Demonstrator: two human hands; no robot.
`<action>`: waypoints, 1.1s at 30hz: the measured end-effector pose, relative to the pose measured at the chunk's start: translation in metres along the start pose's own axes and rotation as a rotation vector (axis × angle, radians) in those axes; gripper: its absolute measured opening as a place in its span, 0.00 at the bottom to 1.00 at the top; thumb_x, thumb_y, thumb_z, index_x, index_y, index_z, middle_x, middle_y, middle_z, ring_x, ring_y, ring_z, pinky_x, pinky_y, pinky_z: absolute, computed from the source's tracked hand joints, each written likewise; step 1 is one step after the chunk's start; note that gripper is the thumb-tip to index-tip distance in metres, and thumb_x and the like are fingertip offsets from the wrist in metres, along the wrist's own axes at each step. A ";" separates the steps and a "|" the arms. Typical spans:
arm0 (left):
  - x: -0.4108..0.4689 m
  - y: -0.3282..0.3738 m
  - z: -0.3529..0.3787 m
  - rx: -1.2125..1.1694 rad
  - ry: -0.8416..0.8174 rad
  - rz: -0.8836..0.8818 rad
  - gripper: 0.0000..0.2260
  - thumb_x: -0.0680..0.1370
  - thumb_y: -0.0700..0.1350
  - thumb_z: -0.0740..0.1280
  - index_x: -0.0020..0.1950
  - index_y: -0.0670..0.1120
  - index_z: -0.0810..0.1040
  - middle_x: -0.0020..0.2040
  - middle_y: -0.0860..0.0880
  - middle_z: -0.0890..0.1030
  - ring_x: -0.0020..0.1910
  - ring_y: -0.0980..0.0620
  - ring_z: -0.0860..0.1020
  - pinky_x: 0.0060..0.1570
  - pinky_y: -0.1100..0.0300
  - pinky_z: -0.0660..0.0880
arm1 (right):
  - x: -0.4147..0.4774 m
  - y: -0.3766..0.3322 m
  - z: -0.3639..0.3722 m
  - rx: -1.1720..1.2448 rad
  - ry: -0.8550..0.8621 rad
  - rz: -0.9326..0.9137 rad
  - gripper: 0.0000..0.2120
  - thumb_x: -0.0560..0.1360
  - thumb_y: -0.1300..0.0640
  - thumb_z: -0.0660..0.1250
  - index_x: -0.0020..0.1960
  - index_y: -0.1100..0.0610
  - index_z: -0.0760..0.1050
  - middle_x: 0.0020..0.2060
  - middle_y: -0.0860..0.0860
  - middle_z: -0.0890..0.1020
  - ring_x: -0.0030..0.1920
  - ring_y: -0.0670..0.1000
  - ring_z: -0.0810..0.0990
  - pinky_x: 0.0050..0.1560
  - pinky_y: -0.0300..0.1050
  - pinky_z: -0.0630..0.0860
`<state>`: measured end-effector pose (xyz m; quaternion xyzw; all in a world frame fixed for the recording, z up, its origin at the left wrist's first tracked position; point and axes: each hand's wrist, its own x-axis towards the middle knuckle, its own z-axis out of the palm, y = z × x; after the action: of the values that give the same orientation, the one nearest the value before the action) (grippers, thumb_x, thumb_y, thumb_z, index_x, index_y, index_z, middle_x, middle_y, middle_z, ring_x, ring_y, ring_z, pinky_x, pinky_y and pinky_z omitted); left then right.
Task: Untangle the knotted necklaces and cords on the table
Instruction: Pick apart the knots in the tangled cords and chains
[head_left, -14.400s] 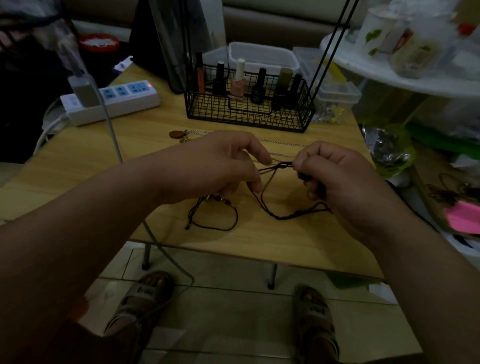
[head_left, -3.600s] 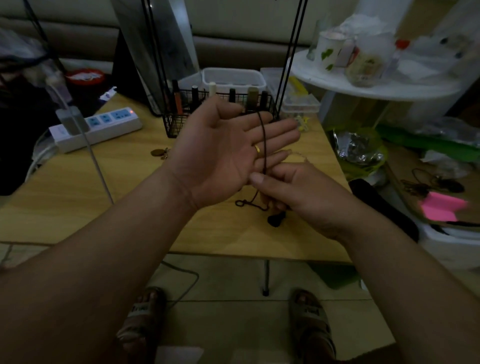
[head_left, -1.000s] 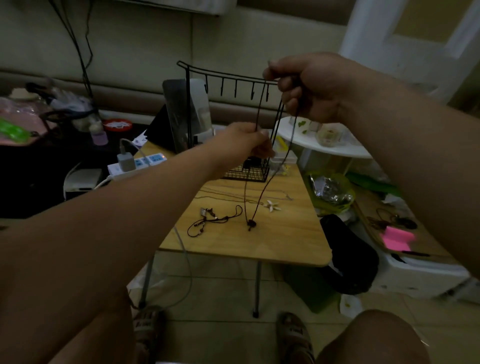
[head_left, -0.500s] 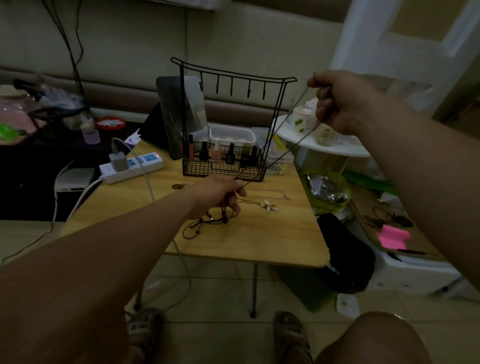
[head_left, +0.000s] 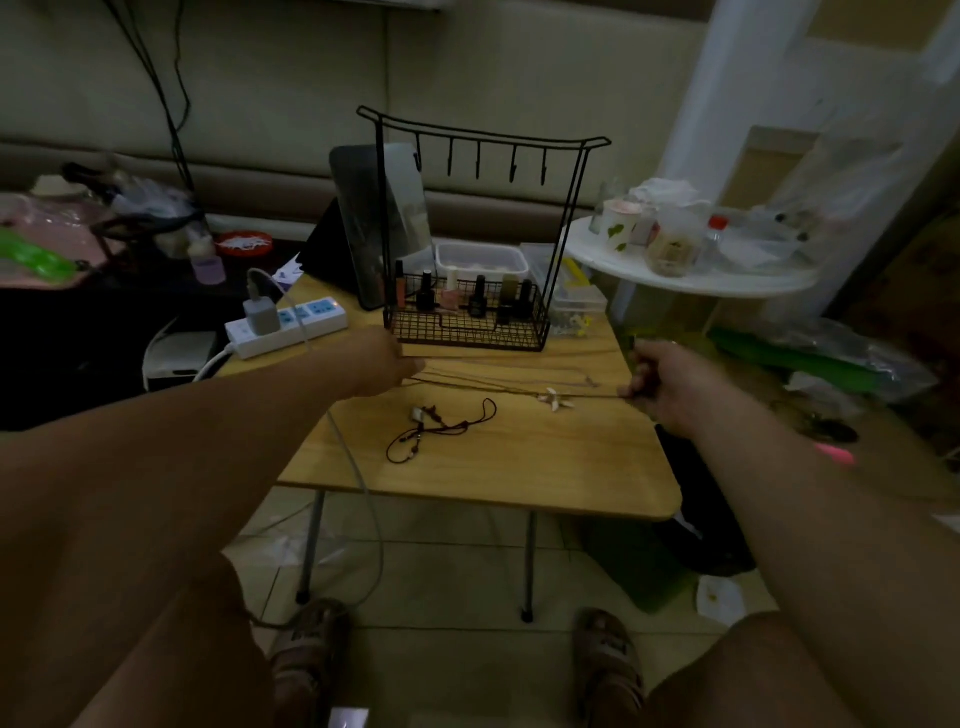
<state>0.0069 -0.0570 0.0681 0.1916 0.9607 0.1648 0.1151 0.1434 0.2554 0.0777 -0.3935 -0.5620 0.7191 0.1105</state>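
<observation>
**K:** status?

**Op:** Black cord runs low across the table, long axis 9-to-3. My left hand is at the 9 o'clock end. My right hand is at the 3 o'clock end, by the table edge.

**K:** grips?

**Op:** Right fingers are curled, pinching the cord's end. On the left I see only the back of the hand, fingers tucked under, so I can't tell if it has the cord. Lines run into it, but thin chains lie along the same path.

**K:** what's left?

**Op:** My read: this 1 looks straight, no knot visible, though it's dim. The red tangle sits at 6 o'clock from the cord's middle, untouched and looped on itself. The shell necklace is at 9 o'clock from my right hand. It's touching or just beside the cord, can't tell which.

**K:** next?

**Op:** Probably let go and take the tangle. It lies at 4 o'clock from my left hand and 9 o'clock from my right, so left is nearer. Its long axis is roughly 8-to-2, so I'd come in across it. Risk: the loose cord snagging the shell necklace.
</observation>
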 end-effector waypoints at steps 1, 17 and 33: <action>0.000 0.000 0.001 0.075 -0.027 -0.020 0.21 0.85 0.59 0.62 0.56 0.42 0.82 0.51 0.44 0.79 0.51 0.46 0.78 0.50 0.53 0.74 | 0.000 0.012 0.001 -0.038 -0.009 0.018 0.11 0.84 0.56 0.64 0.44 0.58 0.74 0.30 0.51 0.70 0.30 0.48 0.71 0.38 0.48 0.78; 0.010 0.000 0.006 0.132 -0.154 -0.045 0.16 0.81 0.52 0.71 0.64 0.43 0.79 0.60 0.43 0.79 0.57 0.45 0.78 0.55 0.52 0.75 | 0.027 0.052 -0.001 -0.704 0.178 -0.108 0.10 0.80 0.62 0.68 0.41 0.63 0.78 0.35 0.58 0.82 0.31 0.55 0.79 0.30 0.43 0.75; -0.031 0.024 0.052 0.186 -0.063 0.356 0.09 0.79 0.57 0.70 0.55 0.56 0.77 0.54 0.54 0.76 0.52 0.52 0.76 0.52 0.51 0.79 | -0.019 0.090 0.071 -1.296 -0.275 -0.842 0.13 0.82 0.56 0.64 0.64 0.47 0.80 0.58 0.49 0.77 0.60 0.51 0.76 0.59 0.47 0.74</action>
<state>0.0576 -0.0346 0.0344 0.3731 0.9187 0.0870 0.0963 0.1325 0.1621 0.0098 -0.0407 -0.9800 0.1877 0.0515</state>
